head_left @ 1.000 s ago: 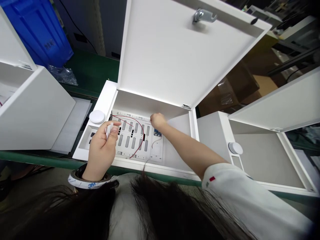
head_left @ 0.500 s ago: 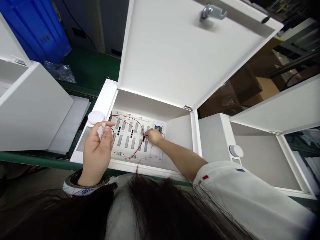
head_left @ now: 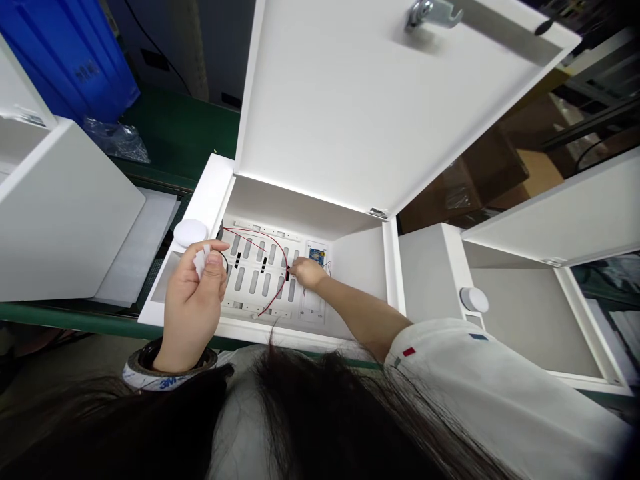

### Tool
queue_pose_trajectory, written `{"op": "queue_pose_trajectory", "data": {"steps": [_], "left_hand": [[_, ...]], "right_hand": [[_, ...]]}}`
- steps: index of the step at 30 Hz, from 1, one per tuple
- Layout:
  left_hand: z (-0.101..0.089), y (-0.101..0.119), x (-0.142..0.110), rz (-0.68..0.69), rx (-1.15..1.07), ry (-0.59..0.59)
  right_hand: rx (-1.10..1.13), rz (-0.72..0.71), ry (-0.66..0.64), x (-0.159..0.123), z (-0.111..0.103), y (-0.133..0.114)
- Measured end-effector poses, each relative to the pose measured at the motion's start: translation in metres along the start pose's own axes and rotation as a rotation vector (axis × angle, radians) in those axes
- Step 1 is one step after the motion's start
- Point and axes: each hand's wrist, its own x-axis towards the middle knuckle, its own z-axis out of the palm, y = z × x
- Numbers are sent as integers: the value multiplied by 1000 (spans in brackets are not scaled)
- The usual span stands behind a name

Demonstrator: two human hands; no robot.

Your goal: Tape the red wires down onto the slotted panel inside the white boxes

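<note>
A white cabinet point(head_left: 213, 175) lies open before me, its slotted white panel point(head_left: 257, 255) showing inside with several small black pads point(head_left: 263, 265) on it. My right hand point(head_left: 306, 272) reaches in, fingertips pinched together at a black pad beside a curved red wire point(head_left: 274, 301); what they grip, if anything, is hidden. Over the cabinet's left edge, my left hand point(head_left: 196, 297) is closed on small white paper strips point(head_left: 201, 261). A tape roll point(head_left: 163, 380) marked 3M hangs around my left wrist. A blue circuit board point(head_left: 317, 256) sits right of the slots.
The raised cabinet door point(head_left: 350, 100) carries a metal lock point(head_left: 433, 13). A round white knob point(head_left: 191, 232) stands near my left hand. Other white cabinets flank this one, left point(head_left: 70, 220) and right point(head_left: 425, 273). A blue bin point(head_left: 70, 60) is at the back left.
The view has shifted slightly. Both hands keep nearly the same places and grips, the right one still at the black pad.
</note>
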Motion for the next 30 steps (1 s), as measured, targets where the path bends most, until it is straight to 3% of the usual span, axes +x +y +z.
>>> {"op": "queue_pose_trajectory", "data": {"steps": [21,30], "left_hand": [[1,1,0,4,12,0],[1,0,-1,13,8,3]], "right_hand": [[108,39,10,3,-1,-3],[-98,-87,-63,0,-16,-12]]}}
